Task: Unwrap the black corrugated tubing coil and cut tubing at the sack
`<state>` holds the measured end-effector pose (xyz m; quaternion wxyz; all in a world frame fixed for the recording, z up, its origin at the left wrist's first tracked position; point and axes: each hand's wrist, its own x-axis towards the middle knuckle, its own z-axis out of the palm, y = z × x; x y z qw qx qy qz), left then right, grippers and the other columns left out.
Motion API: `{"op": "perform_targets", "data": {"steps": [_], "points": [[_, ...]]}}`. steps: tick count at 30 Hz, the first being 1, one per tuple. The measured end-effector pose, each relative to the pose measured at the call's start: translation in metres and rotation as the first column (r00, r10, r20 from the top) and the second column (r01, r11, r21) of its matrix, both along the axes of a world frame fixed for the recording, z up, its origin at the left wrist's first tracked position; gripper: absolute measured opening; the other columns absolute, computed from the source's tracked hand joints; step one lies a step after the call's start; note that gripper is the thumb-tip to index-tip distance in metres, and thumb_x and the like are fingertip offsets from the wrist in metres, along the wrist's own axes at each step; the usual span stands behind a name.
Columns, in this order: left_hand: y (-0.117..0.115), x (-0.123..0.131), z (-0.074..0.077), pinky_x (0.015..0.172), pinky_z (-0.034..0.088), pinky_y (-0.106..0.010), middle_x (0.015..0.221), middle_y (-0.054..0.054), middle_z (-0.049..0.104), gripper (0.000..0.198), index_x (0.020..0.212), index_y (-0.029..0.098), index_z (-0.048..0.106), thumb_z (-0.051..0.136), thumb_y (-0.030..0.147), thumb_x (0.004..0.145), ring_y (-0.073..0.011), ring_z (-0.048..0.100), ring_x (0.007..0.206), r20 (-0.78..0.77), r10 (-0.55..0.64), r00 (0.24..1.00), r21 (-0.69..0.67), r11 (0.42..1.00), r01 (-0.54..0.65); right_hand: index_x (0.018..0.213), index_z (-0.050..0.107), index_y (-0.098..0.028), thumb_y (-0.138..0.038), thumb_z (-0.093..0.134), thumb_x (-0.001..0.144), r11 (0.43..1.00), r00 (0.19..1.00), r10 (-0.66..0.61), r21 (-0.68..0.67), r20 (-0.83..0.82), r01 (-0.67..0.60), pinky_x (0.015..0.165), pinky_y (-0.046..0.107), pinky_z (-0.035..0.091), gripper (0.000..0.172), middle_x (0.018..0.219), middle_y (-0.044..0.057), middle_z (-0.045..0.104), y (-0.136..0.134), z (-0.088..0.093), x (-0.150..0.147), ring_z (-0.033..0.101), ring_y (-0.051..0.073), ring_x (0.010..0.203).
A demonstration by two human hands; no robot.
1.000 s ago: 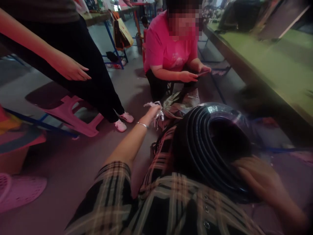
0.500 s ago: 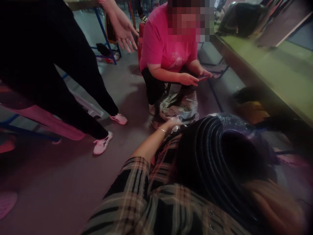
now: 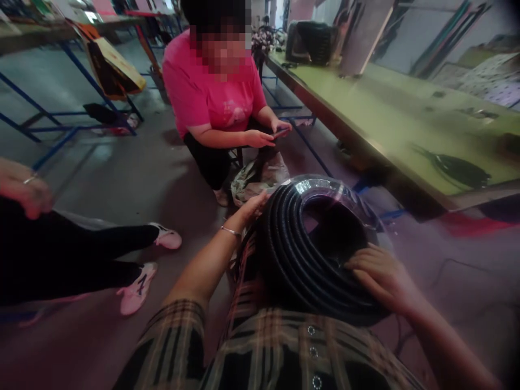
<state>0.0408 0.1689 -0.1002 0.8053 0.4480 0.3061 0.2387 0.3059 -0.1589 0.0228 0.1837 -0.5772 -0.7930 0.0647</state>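
Note:
A big coil of black ribbed hose (image 3: 300,254), partly wrapped in clear film, rests on my lap against my plaid shirt. My left hand (image 3: 252,206) lies on the coil's far left side, fingers stretched over the ribs. My right hand (image 3: 379,273) rests on the coil's near right rim, fingers curled over the inner edge. Neither hand carries anything loose.
A person in a pink shirt (image 3: 215,92) crouches just beyond the coil, holding a phone (image 3: 280,132), with a crumpled plastic bag (image 3: 260,176) at their feet. Another person's legs and pink shoes (image 3: 136,292) stretch in from the left. A long green table (image 3: 390,124) runs along the right.
My left hand dropped the white strips and came back onto the coil's left side. My right hand settled on the near rim. The standing person at left has lowered, legs now stretched across the floor.

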Motion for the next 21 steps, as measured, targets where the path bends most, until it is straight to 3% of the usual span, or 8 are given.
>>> {"op": "perform_targets", "data": {"steps": [3,5,9,15,18,21], "points": [[-0.014,-0.006,0.026,0.107,0.054,-0.039,0.114,-0.012,0.078,0.056,0.123,0.016,0.075,0.053,0.062,0.101,-0.025,0.073,0.111,0.012,-0.016,1.0,-0.062,0.998,0.016,0.101,0.077,-0.025,-0.032,0.048,0.107,0.998,0.997,0.057,0.03,-0.043,-0.055,0.101,0.043,0.05,0.031,0.096,0.007,0.079,0.008,-0.001,-0.004,0.073,0.023,0.095],[-0.019,-0.012,0.032,0.104,0.056,-0.04,0.11,-0.012,0.079,0.061,0.118,0.015,0.077,0.047,0.065,0.103,-0.026,0.074,0.108,-0.042,-0.014,0.999,-0.1,0.995,0.009,0.102,0.077,-0.024,-0.032,0.046,0.108,0.995,0.993,0.097,0.039,-0.067,-0.095,0.098,0.042,0.05,0.032,0.095,0.008,0.079,0.012,-0.003,-0.006,0.072,0.022,0.094],[-0.02,-0.029,0.025,0.097,0.06,-0.038,0.105,-0.013,0.08,0.069,0.112,0.015,0.08,0.047,0.074,0.098,-0.0254,0.076,0.103,-0.173,0.026,0.985,-0.142,0.989,-0.051,0.1,0.076,-0.023,-0.032,0.046,0.108,0.985,0.983,0.161,0.071,-0.09,-0.155,0.094,0.041,0.05,0.032,0.095,0.008,0.078,0.019,-0.005,-0.009,0.072,0.022,0.092],[-0.018,-0.053,0.022,0.094,0.061,-0.037,0.099,-0.013,0.081,0.064,0.107,0.015,0.08,0.059,0.074,0.093,-0.0237,0.076,0.096,-0.136,0.065,0.989,-0.17,0.981,-0.088,0.1,0.077,-0.023,-0.034,0.044,0.108,0.978,0.975,0.204,0.074,-0.088,-0.197,0.1,0.042,0.051,0.036,0.093,0.008,0.079,0.025,-0.008,-0.013,0.073,0.022,0.092],[-0.021,-0.062,0.03,0.094,0.062,-0.039,0.096,-0.013,0.081,0.063,0.106,0.015,0.08,0.062,0.074,0.09,-0.0258,0.076,0.096,-0.143,0.071,0.987,-0.173,0.98,-0.096,0.117,0.077,-0.024,-0.041,0.047,0.107,0.989,0.981,0.149,0.019,-0.12,-0.148,0.103,0.045,0.053,0.036,0.109,0.01,0.08,0.03,-0.007,-0.025,0.076,0.024,0.101],[-0.029,-0.066,0.045,0.095,0.061,-0.037,0.094,-0.011,0.082,0.056,0.105,0.016,0.079,0.07,0.068,0.088,-0.0258,0.077,0.097,-0.129,0.099,0.987,-0.158,0.98,-0.119,0.145,0.064,-0.024,-0.047,0.046,0.107,0.994,0.965,0.085,-0.046,-0.247,-0.099,0.1,0.047,0.058,0.048,0.134,0.014,0.074,0.042,0.002,-0.051,0.072,0.029,0.119]]}}
